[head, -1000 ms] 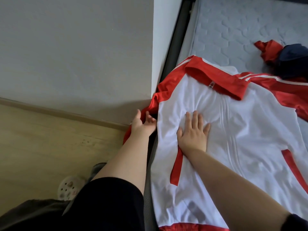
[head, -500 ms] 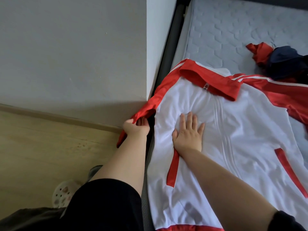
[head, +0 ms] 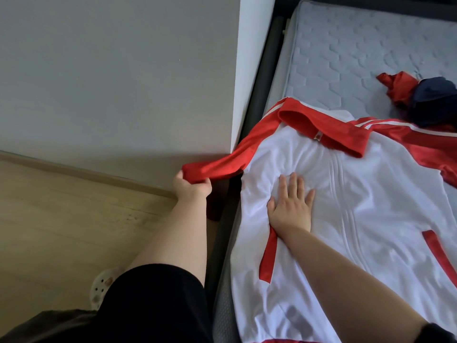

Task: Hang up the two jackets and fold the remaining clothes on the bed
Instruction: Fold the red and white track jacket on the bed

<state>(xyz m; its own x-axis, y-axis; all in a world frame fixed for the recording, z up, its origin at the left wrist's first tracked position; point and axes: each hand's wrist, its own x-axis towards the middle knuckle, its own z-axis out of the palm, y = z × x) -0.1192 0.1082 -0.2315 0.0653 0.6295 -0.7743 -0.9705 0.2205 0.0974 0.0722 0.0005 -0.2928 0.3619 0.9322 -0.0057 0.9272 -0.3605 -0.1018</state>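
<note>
A white jacket [head: 371,219] with red collar, red sleeves and red pocket trims lies face up on the grey mattress [head: 346,58]. My right hand [head: 291,206] presses flat on its white chest, fingers straight. My left hand [head: 191,186] grips the jacket's red left sleeve [head: 222,167] and holds it stretched out over the bed's edge, above the floor. A bundle of red and dark navy clothes [head: 420,95] sits at the far right of the mattress.
A grey wall panel with a white corner edge [head: 254,70] stands close to the bed's left side. The dark bed frame [head: 262,78] runs between them. Wooden floor [head: 61,219] lies at the left, with a perforated slipper [head: 103,285] near my leg.
My left hand closed on the hanging red sleeve and pulled it out to the left, away from the bed. My right hand stayed flat on the jacket's chest.
</note>
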